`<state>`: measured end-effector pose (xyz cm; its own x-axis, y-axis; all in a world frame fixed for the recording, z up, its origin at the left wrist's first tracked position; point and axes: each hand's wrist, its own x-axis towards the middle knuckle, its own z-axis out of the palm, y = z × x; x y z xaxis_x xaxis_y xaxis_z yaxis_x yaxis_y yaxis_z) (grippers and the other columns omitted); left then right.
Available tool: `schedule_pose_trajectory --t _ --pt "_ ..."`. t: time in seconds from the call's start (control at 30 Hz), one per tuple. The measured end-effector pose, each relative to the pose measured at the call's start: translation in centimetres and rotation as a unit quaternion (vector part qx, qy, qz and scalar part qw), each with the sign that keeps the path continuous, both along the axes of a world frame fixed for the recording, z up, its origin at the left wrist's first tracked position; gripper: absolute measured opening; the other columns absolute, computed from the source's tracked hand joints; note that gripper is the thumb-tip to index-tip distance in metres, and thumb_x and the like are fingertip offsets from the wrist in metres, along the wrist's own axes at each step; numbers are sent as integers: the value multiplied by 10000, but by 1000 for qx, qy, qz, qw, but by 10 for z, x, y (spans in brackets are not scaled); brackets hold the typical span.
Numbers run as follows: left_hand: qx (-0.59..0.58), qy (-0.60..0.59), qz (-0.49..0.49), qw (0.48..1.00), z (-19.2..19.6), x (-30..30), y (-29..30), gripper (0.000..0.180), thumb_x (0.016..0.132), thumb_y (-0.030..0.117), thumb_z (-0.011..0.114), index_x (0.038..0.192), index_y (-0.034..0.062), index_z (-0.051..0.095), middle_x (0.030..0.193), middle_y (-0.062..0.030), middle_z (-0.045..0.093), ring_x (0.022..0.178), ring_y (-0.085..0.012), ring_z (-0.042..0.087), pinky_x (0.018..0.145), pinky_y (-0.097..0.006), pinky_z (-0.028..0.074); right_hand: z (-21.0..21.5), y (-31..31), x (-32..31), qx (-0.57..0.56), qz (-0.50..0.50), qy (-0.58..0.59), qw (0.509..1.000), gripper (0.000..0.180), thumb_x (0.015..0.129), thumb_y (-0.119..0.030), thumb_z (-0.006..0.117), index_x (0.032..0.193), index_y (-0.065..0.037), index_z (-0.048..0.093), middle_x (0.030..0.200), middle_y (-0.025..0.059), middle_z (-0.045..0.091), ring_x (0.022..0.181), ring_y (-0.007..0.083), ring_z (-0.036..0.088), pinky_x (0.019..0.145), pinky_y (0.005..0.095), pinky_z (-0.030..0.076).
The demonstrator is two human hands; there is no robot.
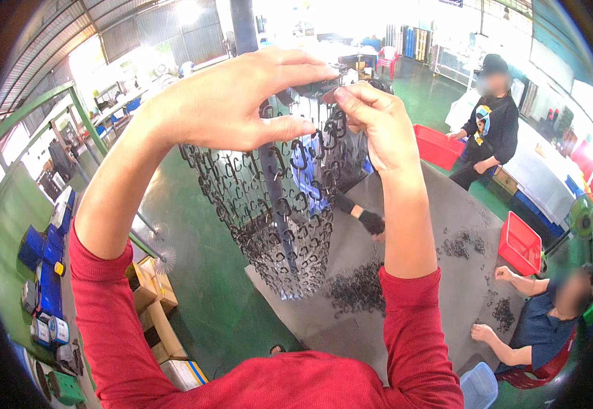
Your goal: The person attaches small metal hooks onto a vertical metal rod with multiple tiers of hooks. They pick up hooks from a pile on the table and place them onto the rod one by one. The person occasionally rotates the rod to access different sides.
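In front of me hangs a tall rack (279, 204) carrying rows of small black C-shaped clips (300, 155). My left hand (235, 102) is raised at the rack's upper left, its fingers stretched out and the thumb apart from them. At the upper right, my right hand (378, 123) is closed, thumb and forefinger pinched beside the rack's top. What sits in that pinch is too small and dark to make out. Behind the rack, a co-worker's dark-gloved hand (371, 222) reaches over the grey table (405, 341); the rack hides much of that person.
Heaps of loose black clips (357, 290) lie on the table. A seated person (548, 324) works at the right beside a red tray (521, 242). Another person (494, 129) stands by a red bin (438, 146). Cardboard boxes (153, 286) stand on the floor at the left.
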<state>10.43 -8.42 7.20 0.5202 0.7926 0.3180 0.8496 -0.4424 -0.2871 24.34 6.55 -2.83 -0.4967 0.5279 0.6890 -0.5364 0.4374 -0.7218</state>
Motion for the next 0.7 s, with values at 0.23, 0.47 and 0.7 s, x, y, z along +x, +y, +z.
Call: schedule_pose_trajectory --t 0.23,0.47,0.7 --pt "18 9 -13 1000 -2 -1 3 560 807 249 571 1309 71 399 1298 -175 431 1201 -330 411 1004 -409 326 -2 6 1 -111 122 31 986 190 826 -180 627 898 -6 650 834 20 627 712 69 486 715 219 360" --pt "30 15 -16 999 -5 -3 4 551 804 231 574 1306 77 406 1301 -169 431 1196 -328 419 996 -407 333 -4 8 -2 -137 155 31 978 189 823 -189 633 891 -14 656 756 -39 595 622 36 403 627 184 303" --pt "51 24 -20 998 -7 -5 6 545 805 231 574 1301 74 411 1303 -164 431 1197 -325 419 994 -405 335 -6 10 -2 -162 198 63 965 142 826 -159 627 888 -33 647 789 -32 610 596 19 374 578 156 285"
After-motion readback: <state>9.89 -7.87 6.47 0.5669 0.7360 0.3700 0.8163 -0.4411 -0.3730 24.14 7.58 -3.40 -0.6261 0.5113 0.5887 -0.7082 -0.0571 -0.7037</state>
